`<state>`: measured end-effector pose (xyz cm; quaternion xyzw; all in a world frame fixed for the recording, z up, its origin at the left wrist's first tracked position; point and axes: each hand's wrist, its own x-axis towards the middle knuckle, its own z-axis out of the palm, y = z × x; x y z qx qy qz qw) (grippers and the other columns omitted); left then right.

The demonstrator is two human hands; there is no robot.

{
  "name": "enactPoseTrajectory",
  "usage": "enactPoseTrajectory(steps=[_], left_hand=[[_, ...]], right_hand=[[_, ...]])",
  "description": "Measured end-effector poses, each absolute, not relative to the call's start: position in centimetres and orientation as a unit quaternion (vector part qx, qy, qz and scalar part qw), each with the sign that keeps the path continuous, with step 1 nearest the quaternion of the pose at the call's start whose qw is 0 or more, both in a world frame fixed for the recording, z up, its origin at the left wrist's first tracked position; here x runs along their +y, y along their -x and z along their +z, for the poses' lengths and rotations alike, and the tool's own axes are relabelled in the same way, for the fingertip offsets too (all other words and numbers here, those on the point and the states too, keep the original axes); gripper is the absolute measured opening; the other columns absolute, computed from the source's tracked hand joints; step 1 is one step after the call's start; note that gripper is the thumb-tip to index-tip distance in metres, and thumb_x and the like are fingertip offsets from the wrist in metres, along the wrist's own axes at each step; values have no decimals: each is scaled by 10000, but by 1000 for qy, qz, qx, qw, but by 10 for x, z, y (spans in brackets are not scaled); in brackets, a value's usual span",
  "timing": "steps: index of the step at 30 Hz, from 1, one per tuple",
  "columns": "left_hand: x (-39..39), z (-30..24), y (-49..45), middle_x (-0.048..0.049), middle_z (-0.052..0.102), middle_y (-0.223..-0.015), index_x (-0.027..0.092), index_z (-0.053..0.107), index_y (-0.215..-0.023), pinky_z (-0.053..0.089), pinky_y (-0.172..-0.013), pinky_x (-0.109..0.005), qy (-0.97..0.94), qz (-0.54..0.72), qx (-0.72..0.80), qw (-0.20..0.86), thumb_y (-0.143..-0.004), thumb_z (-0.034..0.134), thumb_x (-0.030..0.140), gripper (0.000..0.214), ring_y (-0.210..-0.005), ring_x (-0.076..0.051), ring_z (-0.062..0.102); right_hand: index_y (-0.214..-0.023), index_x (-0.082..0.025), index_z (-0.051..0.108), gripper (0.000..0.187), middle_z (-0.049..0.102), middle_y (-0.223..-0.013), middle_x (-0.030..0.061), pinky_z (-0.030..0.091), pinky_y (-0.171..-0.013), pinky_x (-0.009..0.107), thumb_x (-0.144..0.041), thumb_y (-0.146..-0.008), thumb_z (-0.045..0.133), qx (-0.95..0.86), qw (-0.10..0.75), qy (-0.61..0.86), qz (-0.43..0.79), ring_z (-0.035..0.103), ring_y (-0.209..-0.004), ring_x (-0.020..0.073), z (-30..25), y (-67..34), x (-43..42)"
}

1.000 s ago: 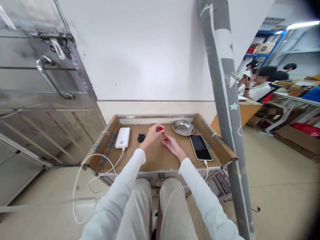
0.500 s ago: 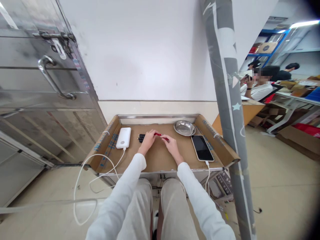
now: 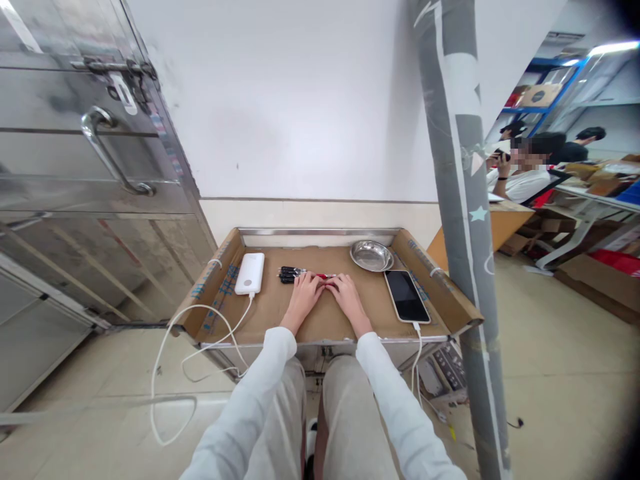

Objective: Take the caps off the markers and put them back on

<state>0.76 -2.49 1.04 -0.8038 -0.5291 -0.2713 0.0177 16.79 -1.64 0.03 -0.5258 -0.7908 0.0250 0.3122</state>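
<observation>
My left hand (image 3: 306, 293) and my right hand (image 3: 345, 293) meet over the middle of the cardboard-lined tray. Both are closed, their fingertips drawn together on a slim red pen (image 3: 327, 275). Part of that pen shows just beyond my fingers; how its pieces fit is hidden. Left of my left hand lies a bunch of several black pens (image 3: 289, 275), side by side, their right ends partly covered by that hand.
A white power bank (image 3: 249, 273) with a cable lies at left. At right are a round metal dish (image 3: 371, 255) and a plugged-in phone (image 3: 407, 296). Raised cardboard sides (image 3: 443, 277) edge the tray, and a grey wrapped pipe (image 3: 465, 200) rises beside it. A person (image 3: 533, 177) sits at far right.
My hands have come together and a little toward me, from holding red pen parts slightly apart. More of the black pens shows now. The view has shifted slightly.
</observation>
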Motion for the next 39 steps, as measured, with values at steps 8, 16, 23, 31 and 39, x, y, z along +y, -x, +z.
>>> enactPoseTrajectory(steps=[8, 16, 23, 31, 39], left_hand=[[-11, 10, -12, -94, 540, -1005, 196, 574, -958, 373, -869, -396, 770, -254, -582, 62, -915, 451, 271, 150, -984, -254, 478], [-19, 10, -9, -127, 542, -1017, 171, 562, -971, 397, -845, -414, 734, -266, -620, 81, -920, 405, 254, 185, -980, -280, 483], [-46, 10, 11, -153, 523, -1106, 135, 527, -1134, 395, -849, -412, 642, -268, -713, 88, -888, 350, 117, 303, -1013, -288, 478], [-51, 8, 21, -113, 562, -1031, 181, 581, -1043, 408, -849, -418, 700, -221, -675, 78, -936, 393, 283, 239, -988, -272, 501], [-37, 7, -5, -53, 581, -1046, 230, 543, -1157, 469, -861, -323, 745, -433, -463, -206, -891, 524, 303, 277, -957, -169, 586]], right_hand=[[-1033, -206, 625, 226, 629, -972, 74, 362, -798, 320, -245, -944, 421, -767, 279, 576, -39, 527, -908, 215, 4, -162, -12], [-941, -196, 595, 213, 622, -928, 67, 333, -808, 315, -136, -896, 396, -764, 268, 583, -63, 523, -902, 206, 9, -157, -18], [-928, -197, 593, 196, 607, -932, 59, 342, -782, 309, -134, -882, 414, -754, 282, 591, -48, 524, -895, 205, 6, -158, -20], [-961, -192, 599, 231, 621, -970, 71, 380, -845, 323, -228, -925, 374, -741, 390, 540, 88, 544, -936, 201, 5, -158, -21], [-919, -216, 598, 333, 578, -676, -24, 327, -460, 226, -529, -818, 545, -571, 514, 434, 470, 452, -495, 96, 4, -159, -13]])
